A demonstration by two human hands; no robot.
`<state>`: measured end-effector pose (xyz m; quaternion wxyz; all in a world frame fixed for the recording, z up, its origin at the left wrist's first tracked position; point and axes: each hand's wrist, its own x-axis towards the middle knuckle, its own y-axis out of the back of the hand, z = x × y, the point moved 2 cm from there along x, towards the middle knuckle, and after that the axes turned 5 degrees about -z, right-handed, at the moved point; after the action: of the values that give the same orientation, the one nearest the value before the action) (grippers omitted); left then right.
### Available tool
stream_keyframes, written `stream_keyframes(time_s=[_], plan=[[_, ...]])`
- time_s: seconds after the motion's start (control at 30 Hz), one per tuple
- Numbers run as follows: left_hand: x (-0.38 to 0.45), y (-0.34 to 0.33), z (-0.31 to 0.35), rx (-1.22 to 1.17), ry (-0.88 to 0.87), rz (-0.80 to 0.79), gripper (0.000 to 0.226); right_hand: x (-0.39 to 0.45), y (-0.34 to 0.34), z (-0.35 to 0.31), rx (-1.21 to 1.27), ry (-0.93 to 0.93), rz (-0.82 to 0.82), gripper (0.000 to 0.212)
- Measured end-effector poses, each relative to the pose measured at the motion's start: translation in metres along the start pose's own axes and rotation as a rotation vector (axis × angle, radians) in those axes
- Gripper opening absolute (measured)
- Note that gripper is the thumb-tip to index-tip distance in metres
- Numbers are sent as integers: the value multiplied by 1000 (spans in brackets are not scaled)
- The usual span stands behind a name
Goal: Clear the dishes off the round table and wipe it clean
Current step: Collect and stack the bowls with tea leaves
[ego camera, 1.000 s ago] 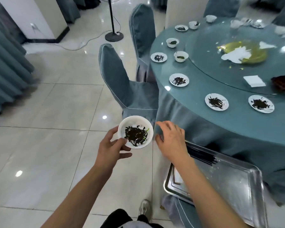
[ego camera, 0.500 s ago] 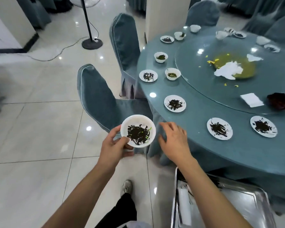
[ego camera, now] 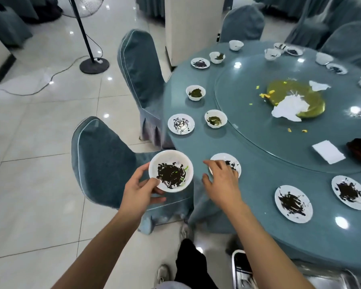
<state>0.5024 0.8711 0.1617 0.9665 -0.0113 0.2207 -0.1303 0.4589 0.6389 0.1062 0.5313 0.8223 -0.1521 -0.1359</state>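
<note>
step: clearing dishes | left hand [ego camera: 141, 189] grips dirty bowl [ego camera: 171, 171] | right hand [ego camera: 222, 180] open, over saucer [ego camera: 227, 163] at counter [ego camera: 258, 184] edge | next: likely pinch saucer rim

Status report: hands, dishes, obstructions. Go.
Left hand grips dirty bowl off the table edge. Right hand open, reaching over nearest saucer. Many saucers and bowls on round table. Chair close by the left hand.
</note>
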Motion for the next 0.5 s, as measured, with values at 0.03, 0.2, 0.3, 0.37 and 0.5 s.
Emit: stream_keyframes(time_s=[0.03, 0.2, 0.3, 0.37, 0.5], plan=[[14, -2, 3, 1, 1, 4, 43, 16, 0, 3, 4, -10, -10, 42], [83, -23, 18, 5, 20, 3, 43, 105, -1, 25, 14, -50, -66, 43], [118, -39, 25, -5, 43, -4, 43, 161, -1, 42, 46, -114, -83, 44], [139, -48, 29, -3, 41, -2, 44, 194, -5, 55, 135, -187, -89, 45], [168, -58, 34, -13, 52, 26, 44, 248, -16, 80, 379, -381, -85, 48]])
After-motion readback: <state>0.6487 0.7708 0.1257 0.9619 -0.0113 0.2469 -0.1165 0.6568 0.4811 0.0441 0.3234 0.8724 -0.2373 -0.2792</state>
